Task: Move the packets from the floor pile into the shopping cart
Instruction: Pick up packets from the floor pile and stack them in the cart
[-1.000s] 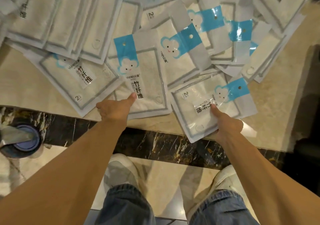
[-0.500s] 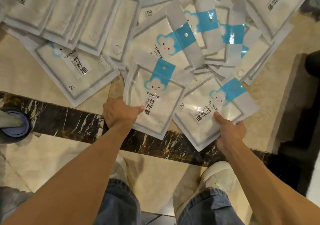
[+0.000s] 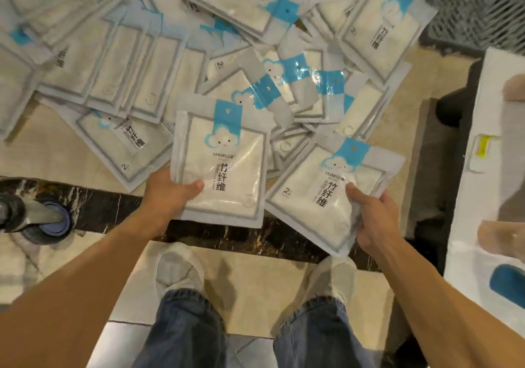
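I have my left hand [image 3: 167,194] and right hand [image 3: 375,220] each pinching one packet [image 3: 224,169] by its near edge, thumbs on top, clear of the pile [image 3: 142,64], ready for the cart.

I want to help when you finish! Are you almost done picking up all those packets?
Not nearly. Nothing looks finished: the dark mesh shopping cart shows only at the top right corner, its inside hidden. In hand: the left hand and right hand each hold one white, blue-topped plastic packet. Left: a big floor pile of packets.
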